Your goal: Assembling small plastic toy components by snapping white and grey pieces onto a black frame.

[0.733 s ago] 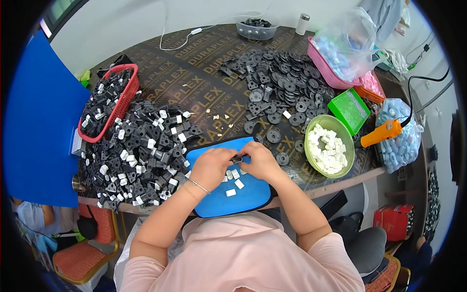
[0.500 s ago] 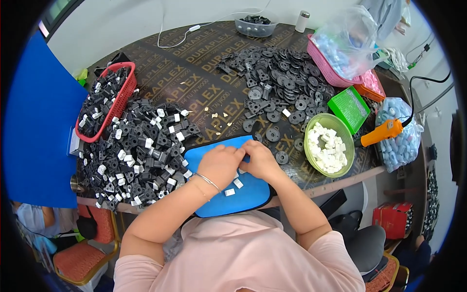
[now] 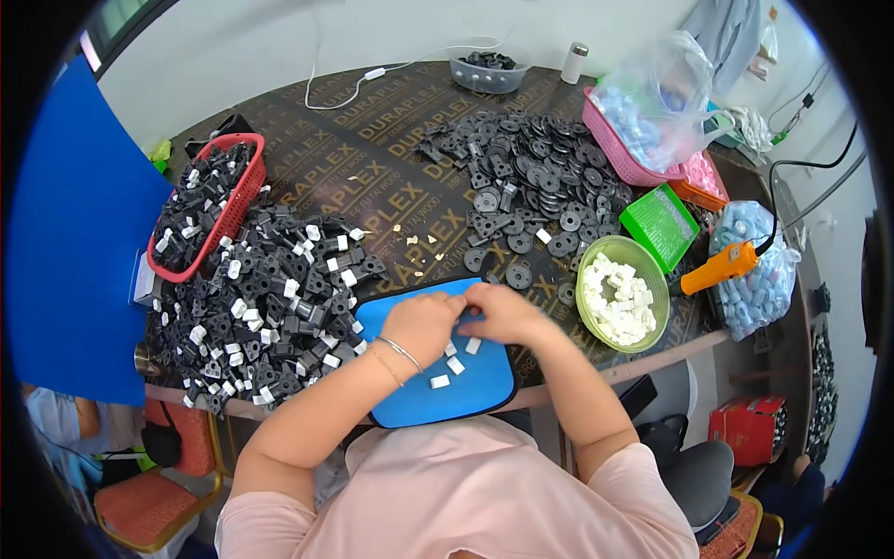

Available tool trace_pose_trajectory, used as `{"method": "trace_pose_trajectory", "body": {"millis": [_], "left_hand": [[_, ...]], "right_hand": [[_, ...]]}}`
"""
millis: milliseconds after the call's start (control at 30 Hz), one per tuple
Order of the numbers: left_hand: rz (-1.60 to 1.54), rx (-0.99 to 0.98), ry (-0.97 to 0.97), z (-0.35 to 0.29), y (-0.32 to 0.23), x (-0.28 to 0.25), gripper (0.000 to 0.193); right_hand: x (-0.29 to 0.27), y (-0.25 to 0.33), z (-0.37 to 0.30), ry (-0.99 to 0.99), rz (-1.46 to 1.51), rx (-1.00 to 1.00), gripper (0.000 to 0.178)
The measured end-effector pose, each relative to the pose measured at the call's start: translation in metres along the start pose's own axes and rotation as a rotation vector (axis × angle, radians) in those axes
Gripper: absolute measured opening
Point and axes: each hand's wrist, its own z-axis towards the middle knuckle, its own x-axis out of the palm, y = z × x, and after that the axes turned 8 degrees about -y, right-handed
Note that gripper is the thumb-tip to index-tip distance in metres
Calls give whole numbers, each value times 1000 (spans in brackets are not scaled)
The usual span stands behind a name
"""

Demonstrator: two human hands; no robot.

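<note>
Left hand (image 3: 421, 326) and right hand (image 3: 503, 315) meet over the mat (image 3: 419, 405); I cannot tell what they pinch. Either, brushing the white blocks (image 3: 455, 365), could scatter them.

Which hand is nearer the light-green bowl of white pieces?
Right. Your right hand is over the blue mat, left of the light-green bowl; your left hand is farther left over that mat.

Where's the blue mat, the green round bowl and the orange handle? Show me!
Blue mat (image 3: 467, 393): head view, bare lower part.
Green round bowl (image 3: 650, 265): head view, inner wall at the upper right.
Orange handle (image 3: 722, 268): head view, middle of its grip.
</note>
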Motion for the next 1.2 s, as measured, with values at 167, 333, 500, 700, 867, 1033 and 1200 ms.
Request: {"method": "trace_pose_trajectory", "body": {"millis": [167,333,500,700,867,1033,1200], "left_hand": [[24,-155,-301,-14,39,-68,24],[627,-477,-511,-44,97,-113,46],[505,-345,-476,-34,70,-96,64],[121,-89,-148,-41,21,-38,61],[-224,18,-108,-72,8,11,58],[-341,-34,-187,-87,19,33,55],[-396,-32,-191,-80,24,33,48]], "right_hand": [[-44,-24,40,-544,-389,89,24],[-36,-61,66,-608,-736,129,27],[-33,-56,56,-631,-777,132,10],[-52,-36,67,-506,-647,174,13],[-66,-22,140,-434,-442,-23,25],[-62,-40,240,-379,-480,-39,28],[-77,-57,293,-257,-332,277,33]]}}
